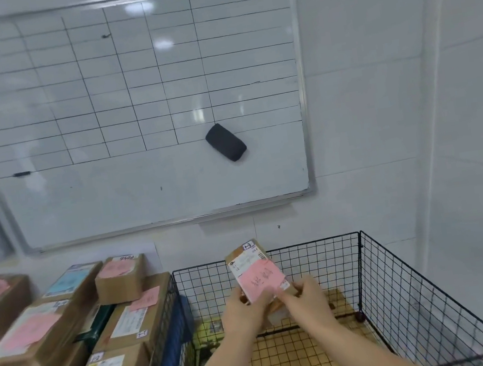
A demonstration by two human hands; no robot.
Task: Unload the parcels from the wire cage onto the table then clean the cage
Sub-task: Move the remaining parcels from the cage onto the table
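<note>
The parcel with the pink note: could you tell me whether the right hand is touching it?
Touching. The head view shows the right hand gripping the parcel at its lower right edge; the left hand holds the opposite side.

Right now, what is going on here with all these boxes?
A person holds a small parcel with a pink note above the wire cage. The left hand and the right hand both grip it at its lower end. Many stacked parcels lie to the left, beside the cage. The cage floor looks mostly bare, so the unloading seems close to its end.
</note>
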